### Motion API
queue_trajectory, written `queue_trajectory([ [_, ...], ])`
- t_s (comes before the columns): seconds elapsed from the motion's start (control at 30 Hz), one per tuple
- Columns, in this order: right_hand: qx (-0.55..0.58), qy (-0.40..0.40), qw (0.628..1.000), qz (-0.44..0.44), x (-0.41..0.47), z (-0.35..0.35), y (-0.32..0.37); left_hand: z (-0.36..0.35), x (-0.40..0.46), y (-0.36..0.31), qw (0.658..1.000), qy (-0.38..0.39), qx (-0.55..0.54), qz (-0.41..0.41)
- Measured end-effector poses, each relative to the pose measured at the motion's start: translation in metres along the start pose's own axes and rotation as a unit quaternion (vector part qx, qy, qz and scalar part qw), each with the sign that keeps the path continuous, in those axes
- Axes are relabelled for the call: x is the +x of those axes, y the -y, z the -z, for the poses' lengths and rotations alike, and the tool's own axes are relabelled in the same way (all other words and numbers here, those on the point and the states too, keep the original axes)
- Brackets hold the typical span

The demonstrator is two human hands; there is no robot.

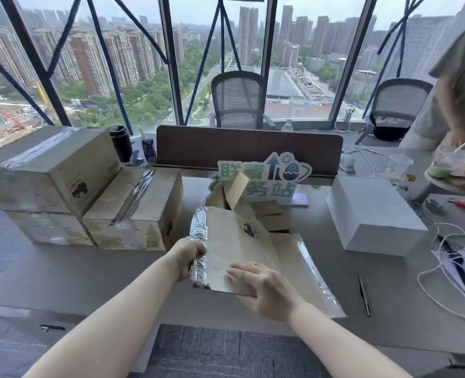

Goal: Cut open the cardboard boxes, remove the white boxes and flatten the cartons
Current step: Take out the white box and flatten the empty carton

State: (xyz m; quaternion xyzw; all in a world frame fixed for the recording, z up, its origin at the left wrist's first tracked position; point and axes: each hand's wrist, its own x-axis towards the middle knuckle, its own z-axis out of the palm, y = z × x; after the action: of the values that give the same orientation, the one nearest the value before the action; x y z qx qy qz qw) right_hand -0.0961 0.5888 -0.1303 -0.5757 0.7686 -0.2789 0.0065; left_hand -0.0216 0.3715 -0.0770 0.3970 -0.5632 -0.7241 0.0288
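- Sealed brown cardboard boxes, taped with clear tape: three at the desk's left, two of them stacked, the third just beside them.
- Grey desk: bears every item listed.
- Left hand: fingers curled round the taped left edge of the opened brown cardboard carton.
- Opened carton: centre of desk, main panel lying nearly flat, one flap raised at the far end.
- Right hand: fingers spread, palm pressing down on the carton's near panel.
- Plain white rectangular box: right of the carton, apart from it.
- Thin dark pen, possibly a blade: near the carton's right edge.
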Motion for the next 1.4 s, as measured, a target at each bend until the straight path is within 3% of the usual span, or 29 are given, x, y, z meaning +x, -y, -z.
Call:
queue_trajectory([
  [0.13, 0.037, 0.109, 0.990, -0.084, 0.004, -0.011, 0.003, 0.025, 0.011, 0.019, 0.997, -0.010, 0.082, -0.006],
  [0.43, 0.009, 0.127, 0.946, -0.299, 0.023, -0.028, -0.026, 0.071, 0.049, 0.047, 0.974, -0.019, 0.226, 0.019],
  [0.6, 0.053, 0.102, 0.869, -0.482, 0.008, -0.051, -0.054, 0.080, 0.079, 0.079, 0.947, -0.060, 0.309, 0.060],
  [0.77, 0.083, 0.078, 0.789, -0.603, -0.006, -0.053, -0.100, 0.088, 0.115, 0.108, 0.904, -0.103, 0.409, 0.071],
  [1.0, 0.180, -0.006, 0.745, -0.642, 0.022, -0.038, -0.178, 0.078, 0.141, 0.109, 0.824, -0.129, 0.537, 0.126],
  [1.13, 0.215, -0.029, 0.734, -0.643, 0.053, -0.029, -0.213, 0.046, 0.159, 0.091, 0.794, -0.140, 0.586, 0.081],
  [1.27, 0.216, 0.005, 0.731, -0.647, 0.063, -0.046, -0.270, 0.019, 0.190, 0.082, 0.764, -0.128, 0.628, 0.073],
  [1.4, 0.235, 0.019, 0.739, -0.632, 0.071, -0.053, -0.278, -0.002, 0.219, 0.079, 0.745, -0.058, 0.664, 0.007],
])
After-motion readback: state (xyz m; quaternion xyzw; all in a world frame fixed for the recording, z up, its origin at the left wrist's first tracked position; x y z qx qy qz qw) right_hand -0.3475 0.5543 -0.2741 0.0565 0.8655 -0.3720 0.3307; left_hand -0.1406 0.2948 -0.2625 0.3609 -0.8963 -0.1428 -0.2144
